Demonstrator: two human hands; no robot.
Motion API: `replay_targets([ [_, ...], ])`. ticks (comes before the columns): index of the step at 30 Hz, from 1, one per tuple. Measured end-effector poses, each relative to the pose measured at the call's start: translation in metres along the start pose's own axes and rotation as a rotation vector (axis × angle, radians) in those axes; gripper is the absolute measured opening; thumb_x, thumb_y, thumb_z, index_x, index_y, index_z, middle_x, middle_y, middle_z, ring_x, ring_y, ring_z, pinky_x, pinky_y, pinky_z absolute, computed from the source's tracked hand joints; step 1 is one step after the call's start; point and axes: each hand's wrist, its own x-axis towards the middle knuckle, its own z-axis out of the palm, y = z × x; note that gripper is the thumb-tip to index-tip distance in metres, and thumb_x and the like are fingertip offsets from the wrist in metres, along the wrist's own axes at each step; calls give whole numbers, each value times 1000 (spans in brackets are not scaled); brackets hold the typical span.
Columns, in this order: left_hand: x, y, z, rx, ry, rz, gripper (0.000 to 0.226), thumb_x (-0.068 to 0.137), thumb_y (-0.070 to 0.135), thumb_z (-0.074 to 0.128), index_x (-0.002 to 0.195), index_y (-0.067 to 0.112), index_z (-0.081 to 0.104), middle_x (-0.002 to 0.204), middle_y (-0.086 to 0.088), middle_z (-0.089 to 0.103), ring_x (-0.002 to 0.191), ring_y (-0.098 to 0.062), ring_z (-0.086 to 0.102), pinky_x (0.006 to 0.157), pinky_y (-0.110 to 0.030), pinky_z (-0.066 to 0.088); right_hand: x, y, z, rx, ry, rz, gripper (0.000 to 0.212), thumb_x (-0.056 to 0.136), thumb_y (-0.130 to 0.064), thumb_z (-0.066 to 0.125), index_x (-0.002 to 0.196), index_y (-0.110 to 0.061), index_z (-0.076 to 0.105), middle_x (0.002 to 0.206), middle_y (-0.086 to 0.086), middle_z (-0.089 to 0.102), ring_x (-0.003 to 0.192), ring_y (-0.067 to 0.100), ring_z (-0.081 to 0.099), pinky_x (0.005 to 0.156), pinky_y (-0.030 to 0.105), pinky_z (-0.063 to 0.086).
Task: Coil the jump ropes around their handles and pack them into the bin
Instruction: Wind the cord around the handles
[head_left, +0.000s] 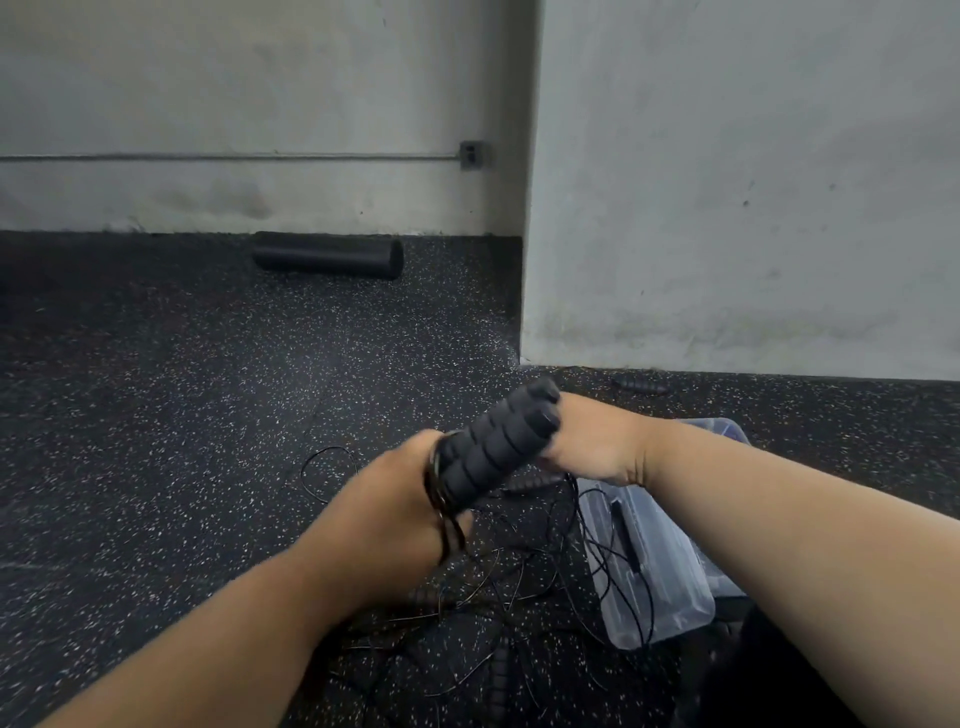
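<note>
While the left hand clamps the lower end of a pair of black ribbed handles, fingers curled round them and round the dark turns of cord bunched there, the right hand sits against the handles' upper ends; its fingers are hidden behind them, so I cannot tell whether it grips them or only steadies them. Both handles lie side by side, tilted up and away from the person, held above the floor.

Below the hands a loose tangle of thin black rope sprawls over the speckled rubber floor, with at least one more ribbed handle partly visible in it. Just to the right lies a clear plastic bin, a strand draped over its rim and something dark inside. Another handle lies near the wall, and a black foam roller rests well apart against the far wall.

For this winding step, I would keep the two handles pressed together, lay each new turn snug beside the previous one, and hold the cord taut so it lifts free of the tangle instead of dragging neighbouring ropes along. Slack wraps would likely slip off once dropped into the bin.
</note>
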Motion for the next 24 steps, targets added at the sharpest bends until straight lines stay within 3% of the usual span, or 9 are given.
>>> replay_targets([
  [2, 5, -10, -6, -149, 95, -140, 33, 86, 17, 78, 97, 37, 55, 79, 5, 65, 63, -5, 59, 55, -21, 48, 7, 10, 14, -122, 18, 50, 23, 105, -44, 57, 100, -28, 74, 79, 7, 55, 69, 20, 46, 64, 33, 44],
  [6, 19, -33, -7, -277, 173, -407, 37, 87, 15, 75, 109, 34, 52, 89, -6, 71, 71, -22, 64, 71, -48, 58, 11, 11, 48, -327, -31, 73, 26, 106, -50, 52, 101, -27, 63, 79, -8, 61, 68, 14, 54, 66, 34, 44],
  [9, 24, -47, -4, -59, 129, -429, 56, 86, 18, 66, 127, 45, 39, 92, 2, 70, 78, -21, 67, 70, -40, 54, 7, -4, 59, -577, 6, -10, 30, 103, -54, 53, 90, -27, 52, 81, -8, 60, 72, 10, 56, 60, 32, 40],
  [13, 25, -55, 7, 204, 52, -417, 53, 89, 23, 59, 135, 40, 37, 91, 7, 66, 78, -20, 64, 69, -36, 47, 0, -25, 58, -800, 0, -100, 36, 102, -54, 54, 83, -24, 47, 75, -7, 53, 65, 9, 48, 54, 32, 33],
  [18, 26, -57, 7, 248, 21, -374, 50, 91, 22, 59, 136, 34, 41, 90, 9, 64, 79, -17, 63, 71, -37, 51, 0, -27, 47, -700, 49, -32, 37, 101, -53, 56, 82, -22, 57, 74, -2, 63, 69, 16, 60, 61, 35, 48],
  [21, 27, -54, -4, 146, 38, -355, 47, 88, 16, 60, 127, 40, 46, 87, 6, 69, 76, -16, 66, 70, -38, 56, 7, -13, 26, -609, 140, 88, 29, 103, -48, 57, 83, -27, 60, 74, -6, 66, 67, 12, 62, 61, 30, 48],
  [24, 23, -50, -10, 66, -34, -371, 32, 86, 14, 60, 110, 34, 57, 84, 2, 73, 76, -20, 69, 68, -37, 57, 16, 9, 5, -516, 243, 199, 28, 105, -44, 56, 85, -25, 61, 76, -2, 68, 64, 14, 60, 61, 30, 48],
])
